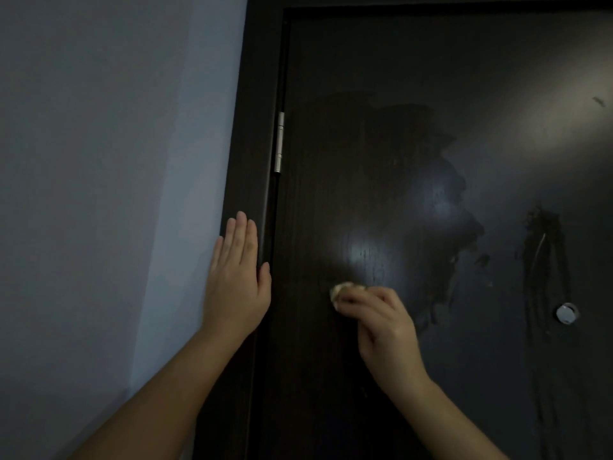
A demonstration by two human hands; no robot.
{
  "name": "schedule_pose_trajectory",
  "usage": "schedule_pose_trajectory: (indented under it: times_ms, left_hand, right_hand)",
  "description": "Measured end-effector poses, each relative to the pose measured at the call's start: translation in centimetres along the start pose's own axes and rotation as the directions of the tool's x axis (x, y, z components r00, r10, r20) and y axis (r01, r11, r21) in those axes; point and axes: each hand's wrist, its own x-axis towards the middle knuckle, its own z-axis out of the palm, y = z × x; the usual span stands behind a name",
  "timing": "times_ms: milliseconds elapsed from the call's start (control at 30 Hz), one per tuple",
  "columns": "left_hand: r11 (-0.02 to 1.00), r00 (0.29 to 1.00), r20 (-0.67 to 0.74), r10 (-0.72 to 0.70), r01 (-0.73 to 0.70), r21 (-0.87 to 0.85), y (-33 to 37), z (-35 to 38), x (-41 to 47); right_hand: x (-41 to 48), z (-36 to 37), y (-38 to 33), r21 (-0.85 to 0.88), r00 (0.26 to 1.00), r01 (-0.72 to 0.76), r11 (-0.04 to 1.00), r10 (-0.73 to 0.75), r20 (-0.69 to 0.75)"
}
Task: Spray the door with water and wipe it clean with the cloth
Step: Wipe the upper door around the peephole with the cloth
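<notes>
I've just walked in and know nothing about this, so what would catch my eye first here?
Probably the small pale bunched cloth that the right hand grips against the dark wood-grain door, low in the middle. Above and to its right a wet, glossy smear spreads over the panel. At the left, the left hand rests flat on the dark door frame, below the silver hinge.
</notes>
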Motion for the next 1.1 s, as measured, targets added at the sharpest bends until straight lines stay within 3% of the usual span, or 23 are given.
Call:
schedule_pose_trajectory:
  times_ms: [100,300,467,667,833,967,1033,1100]
  left_hand:
    - [0.999,0.999,0.027,0.032,-0.031,-0.005,-0.4,-0.2,-0.1]
    - [0.997,0.995,0.069,0.078,-0.079,0.019,-1.3,-0.9,-0.4]
    - [0.995,0.994,0.066,0.091,-0.093,0.028,-1.4,-1.1,-0.5]
    - [0.993,0.991,0.083,0.105,-0.109,0.051,-1.6,-1.4,-0.4]
    - [0.993,0.993,0.062,0.099,-0.103,0.063,-1.3,-1.3,-0.3]
    - [0.993,0.996,0.069,0.055,-0.062,0.105,-0.7,-1.2,-0.7]
    - [0.992,0.996,0.081,0.038,-0.047,0.117,-0.5,-0.9,-1.1]
    - [0.993,0.996,0.080,0.030,-0.040,0.114,-0.3,-0.6,-1.5]
  right_hand:
    - [4.0,1.4,-1.2,0.040,0.979,-0.158,0.987,0.162,-0.124]
    - [1.8,3.8,-4.1,0.062,0.984,0.112,0.992,-0.119,0.130]
    - [6.8,4.3,-4.4,0.010,0.996,-0.084,0.996,0.084,0.023]
    - [3.2,4.4,-5.4,0.026,0.970,0.154,0.988,-0.156,0.188]
    - [6.3,4.9,-5.5,0.014,0.996,-0.058,0.998,0.057,0.065]
    - [0.2,3.5,-5.1,0.048,0.972,0.103,0.993,-0.111,0.209]
    - [-0.7,0.9,-2.6,0.029,0.985,0.082,0.996,-0.086,0.152]
    - [0.1,-1.4,-0.3,-0.009,0.999,-0.053,0.999,0.053,0.002]
